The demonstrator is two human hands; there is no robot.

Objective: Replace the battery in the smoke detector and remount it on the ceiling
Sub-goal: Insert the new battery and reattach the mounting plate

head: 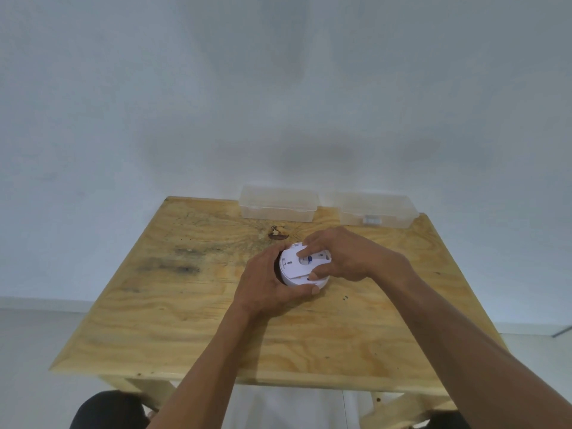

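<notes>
A round white smoke detector (295, 267) sits back side up just above the wooden table (185, 305), near its middle. My left hand (269, 283) grips its left and near rim, thumb curled along the front edge. My right hand (343, 255) comes over from the right, its fingers curled on the back plate and its thumb on the near rim. A small blue part shows in the plate between my fingers. No battery is visible.
Two clear plastic lidded boxes stand at the table's far edge against the white wall: one (278, 203) at centre, the other (379, 210) to the right. A dark knot (277, 233) marks the wood behind the detector.
</notes>
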